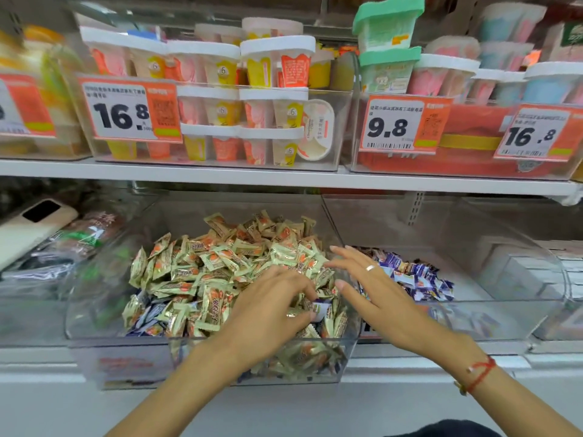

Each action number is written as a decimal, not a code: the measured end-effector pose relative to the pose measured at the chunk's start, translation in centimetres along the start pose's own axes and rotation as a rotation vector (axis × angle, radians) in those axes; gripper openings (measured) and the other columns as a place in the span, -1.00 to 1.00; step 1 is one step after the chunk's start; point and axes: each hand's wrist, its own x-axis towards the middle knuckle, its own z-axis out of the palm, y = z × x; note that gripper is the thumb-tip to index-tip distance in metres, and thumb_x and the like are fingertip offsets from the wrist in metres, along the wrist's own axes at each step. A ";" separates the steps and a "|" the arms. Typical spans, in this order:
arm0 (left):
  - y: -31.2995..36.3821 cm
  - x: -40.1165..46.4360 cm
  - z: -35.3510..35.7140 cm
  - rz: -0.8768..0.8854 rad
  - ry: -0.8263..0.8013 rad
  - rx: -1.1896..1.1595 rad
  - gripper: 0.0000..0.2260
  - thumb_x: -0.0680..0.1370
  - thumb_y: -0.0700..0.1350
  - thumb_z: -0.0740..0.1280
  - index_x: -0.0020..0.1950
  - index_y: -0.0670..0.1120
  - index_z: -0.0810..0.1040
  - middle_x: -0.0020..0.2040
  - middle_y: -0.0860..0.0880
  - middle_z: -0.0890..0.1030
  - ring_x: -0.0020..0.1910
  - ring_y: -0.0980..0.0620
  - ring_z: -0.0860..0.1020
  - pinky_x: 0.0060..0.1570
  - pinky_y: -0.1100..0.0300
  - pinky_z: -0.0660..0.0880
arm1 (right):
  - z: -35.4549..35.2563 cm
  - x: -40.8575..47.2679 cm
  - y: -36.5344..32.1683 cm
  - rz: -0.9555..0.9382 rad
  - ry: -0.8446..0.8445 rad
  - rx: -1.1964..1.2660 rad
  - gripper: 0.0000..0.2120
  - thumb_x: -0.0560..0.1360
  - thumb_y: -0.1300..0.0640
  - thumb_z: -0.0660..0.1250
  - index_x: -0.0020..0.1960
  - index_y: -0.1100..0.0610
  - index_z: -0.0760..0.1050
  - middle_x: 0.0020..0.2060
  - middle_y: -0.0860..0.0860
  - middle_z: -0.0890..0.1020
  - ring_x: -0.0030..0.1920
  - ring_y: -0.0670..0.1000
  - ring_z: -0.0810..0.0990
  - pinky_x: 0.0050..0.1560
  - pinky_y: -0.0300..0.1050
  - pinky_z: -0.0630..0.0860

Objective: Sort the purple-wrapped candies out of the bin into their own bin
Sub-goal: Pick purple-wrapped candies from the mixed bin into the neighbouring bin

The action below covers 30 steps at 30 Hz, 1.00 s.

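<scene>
Left hand (271,305) pinches a purple candy (321,310) at the mixed bin's (94,329) right edge; purple bin (520,313) lies just right. Right hand (372,285) flat, empty, nearer it.

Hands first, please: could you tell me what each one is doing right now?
Left hand: fingers pinching a purple-wrapped candy in the mixed bin.
Right hand: open, holding nothing.

1. A white shelf (284,178) runs across the view.
2. On it, a clear tub (344,127) is stacked with white-lidded dessert cups (277,61) in pink, yellow and orange.
3. Orange price tags — one reading 16.8 (129,110), one 9.8 (403,124) — hang on the tub fronts.
4. Two green-lidded cups (388,42) stand stacked further right.
5. A white phone (31,228) lies at lower left, on dark packets (79,241).
</scene>
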 end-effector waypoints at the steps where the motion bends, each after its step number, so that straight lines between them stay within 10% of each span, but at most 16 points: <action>1: 0.1 0.0 -0.2 -0.019 0.015 -0.015 -0.85 0.52 0.14 0.32 0.07 0.19 0.51 0.18 0.27 0.49 0.20 0.29 0.34 0.18 0.24 0.36 | -0.5 -0.1 0.0 -0.009 -0.017 -0.012 -0.60 0.55 -0.24 0.02 0.36 -0.25 0.32 0.39 -0.48 0.09 0.45 -0.36 0.03 0.38 -0.29 0.09; 5: 1.0 1.2 -2.4 -0.102 0.111 -0.210 -0.95 0.52 0.06 0.34 -0.03 0.16 0.54 -0.07 0.25 0.59 -0.25 0.38 0.50 -0.12 0.33 0.51 | -3.2 -1.7 0.3 -0.044 -0.005 -0.057 -0.63 0.50 -0.30 0.12 0.26 -0.31 0.44 0.34 -0.43 0.31 0.36 -0.35 0.27 0.29 -0.24 0.30; 18: 7.5 13.1 3.2 0.127 0.113 0.047 -0.74 0.59 -0.05 0.26 0.28 0.04 0.48 0.19 0.05 0.59 0.19 -0.01 0.52 0.05 0.05 0.46 | -8.5 -3.9 5.7 0.435 0.137 -0.429 -0.84 0.50 -0.08 0.32 0.07 -0.21 0.56 -0.23 -0.25 0.60 -0.11 -0.09 0.61 -0.12 -0.01 0.58; 30: -7.3 -1.4 -7.5 -0.145 0.430 0.412 -0.87 0.50 -0.11 0.38 0.03 -0.01 0.63 -0.04 0.07 0.65 -0.02 -0.01 0.59 -0.26 0.12 0.52 | -4.9 3.0 -4.1 0.120 0.106 -0.211 -0.86 0.53 -0.03 0.30 0.04 -0.21 0.58 -0.28 -0.29 0.59 -0.22 -0.26 0.55 -0.19 -0.16 0.54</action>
